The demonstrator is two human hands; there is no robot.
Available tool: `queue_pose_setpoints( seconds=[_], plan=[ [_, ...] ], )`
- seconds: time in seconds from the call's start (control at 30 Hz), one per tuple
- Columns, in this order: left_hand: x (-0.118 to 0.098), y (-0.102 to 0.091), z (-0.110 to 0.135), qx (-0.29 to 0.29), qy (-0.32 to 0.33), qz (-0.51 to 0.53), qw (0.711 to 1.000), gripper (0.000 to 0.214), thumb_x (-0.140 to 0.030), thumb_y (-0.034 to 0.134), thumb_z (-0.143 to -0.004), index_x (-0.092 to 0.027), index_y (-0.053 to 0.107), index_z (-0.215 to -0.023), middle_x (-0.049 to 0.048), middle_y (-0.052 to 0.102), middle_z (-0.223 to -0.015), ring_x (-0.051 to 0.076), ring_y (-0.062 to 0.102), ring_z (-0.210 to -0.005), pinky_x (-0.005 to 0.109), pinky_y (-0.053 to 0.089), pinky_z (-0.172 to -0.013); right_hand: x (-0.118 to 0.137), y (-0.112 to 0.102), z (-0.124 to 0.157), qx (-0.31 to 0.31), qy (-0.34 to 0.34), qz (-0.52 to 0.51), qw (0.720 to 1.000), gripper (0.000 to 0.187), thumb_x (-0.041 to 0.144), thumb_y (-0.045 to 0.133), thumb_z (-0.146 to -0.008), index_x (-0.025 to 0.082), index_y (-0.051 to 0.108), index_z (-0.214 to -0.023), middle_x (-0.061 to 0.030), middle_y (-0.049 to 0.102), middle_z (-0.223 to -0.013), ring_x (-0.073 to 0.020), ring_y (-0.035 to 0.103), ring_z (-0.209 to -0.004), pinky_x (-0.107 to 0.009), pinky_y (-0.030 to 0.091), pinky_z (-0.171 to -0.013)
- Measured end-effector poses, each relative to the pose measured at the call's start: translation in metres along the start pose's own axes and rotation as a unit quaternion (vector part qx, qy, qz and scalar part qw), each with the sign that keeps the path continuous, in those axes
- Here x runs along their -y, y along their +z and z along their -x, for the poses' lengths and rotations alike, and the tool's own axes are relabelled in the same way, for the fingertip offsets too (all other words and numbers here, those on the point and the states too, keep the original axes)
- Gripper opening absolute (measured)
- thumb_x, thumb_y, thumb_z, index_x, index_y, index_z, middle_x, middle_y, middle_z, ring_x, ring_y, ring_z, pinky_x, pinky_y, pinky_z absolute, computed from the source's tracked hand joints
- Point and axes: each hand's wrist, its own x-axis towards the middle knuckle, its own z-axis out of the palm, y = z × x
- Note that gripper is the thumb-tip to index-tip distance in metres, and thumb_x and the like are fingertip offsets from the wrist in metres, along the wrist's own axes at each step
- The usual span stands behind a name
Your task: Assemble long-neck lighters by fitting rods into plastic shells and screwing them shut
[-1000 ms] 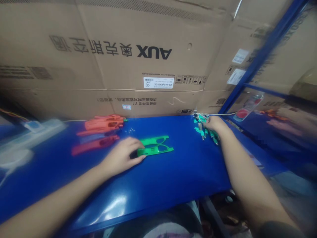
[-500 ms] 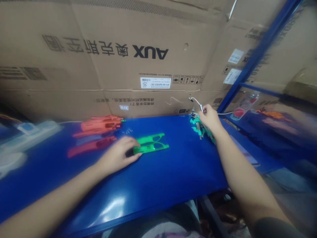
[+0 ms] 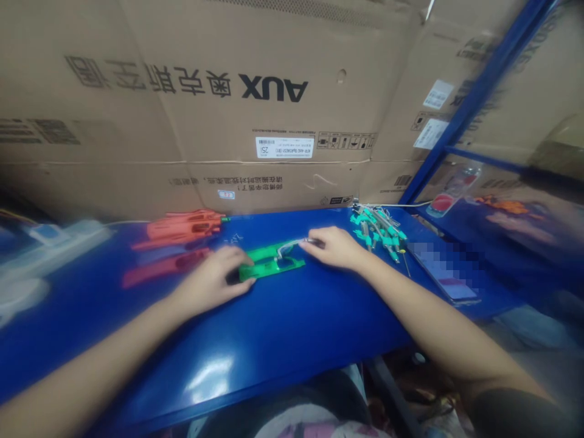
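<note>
On blue tabletop [image 3: 274, 322], cardboard [image 3: 205, 137] behind | left fingers [image 3: 234, 255] gripping green casing [image 3: 262, 268] | right fingers [image 3: 323, 233] pinching wired part [image 3: 288, 246]

Green plastic shells [image 3: 261, 268], two long pieces side by side, translucent-looking; lying flat on blue tabletop [image 3: 255, 322], long axis roughly left-right; cutouts toward right end; left ends partly covered; pale wire-like piece [image 3: 289, 244], thin, bent, aslant; its left end over the shells' right part, contact unclear; right end hidden; detail blurred.
</note>
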Motion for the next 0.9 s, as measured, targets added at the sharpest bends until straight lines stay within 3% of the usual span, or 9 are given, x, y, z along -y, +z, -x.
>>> queue_pose_setpoints(
  seconds=[0.17,0.27,0.5,0.77,0.9],
  plan=[
    [-0.01,0.004,0.001,0.023,0.005,-0.011,1.0,0.049,-0.045,0.062,-0.094,-0.025,0.058,-0.139,0.01,0.061,-0.141,0.03,0.054,-0.133,0.05,0.043,-0.114,0.002,0.015,-0.002,0.086,-0.033,-0.002,0.996,0.043,0.052,0.053,-0.098,0.018,0.06,-0.072,-0.0018,0.065,-0.071,-0.0116,0.051,-0.059,-0.024,0.023,-0.054],
    [-0.013,0.005,0.0,0.053,0.017,-0.009,0.998,0.051,-0.043,0.056,-0.099,-0.028,0.051,-0.147,0.0078,0.055,-0.149,0.028,0.05,-0.139,0.053,0.038,-0.118,-0.001,0.018,-0.003,0.112,-0.047,-0.003,0.993,0.042,0.051,0.053,-0.098,0.018,0.061,-0.073,-0.0018,0.066,-0.072,-0.0117,0.053,-0.06,-0.024,0.023,-0.054],
    [-0.01,-0.001,-0.002,0.05,0.056,0.009,0.997,0.04,-0.036,0.058,-0.098,-0.031,0.063,-0.137,0.0042,0.063,-0.141,0.026,0.059,-0.132,0.051,0.044,-0.115,0.003,0.018,0.0,0.121,-0.063,-0.006,0.991,0.041,0.049,0.052,-0.099,0.018,0.06,-0.074,-0.0013,0.064,-0.071,-0.011,0.051,-0.058,-0.024,0.022,-0.054],
    [-0.021,-0.02,-0.001,0.061,0.07,-0.025,0.995,0.034,-0.033,0.061,-0.091,-0.026,0.071,-0.123,0.0055,0.074,-0.121,0.027,0.068,-0.113,0.044,0.055,-0.099,0.019,0.01,0.007,0.09,-0.042,-0.039,0.994,0.042,0.049,0.053,-0.098,0.019,0.057,-0.07,0.0002,0.062,-0.067,-0.0113,0.05,-0.058,-0.025,0.025,-0.054],
    [-0.023,-0.025,0.002,0.072,0.075,-0.026,0.994,0.031,-0.03,0.061,-0.09,-0.027,0.072,-0.119,0.0052,0.074,-0.114,0.026,0.068,-0.109,0.041,0.055,-0.097,0.025,-0.002,0.013,0.051,-0.021,-0.122,0.991,0.024,0.045,0.057,-0.096,0.022,0.058,-0.09,0.002,0.06,-0.071,-0.0125,0.053,-0.062,-0.024,0.033,-0.057]
  ],
)
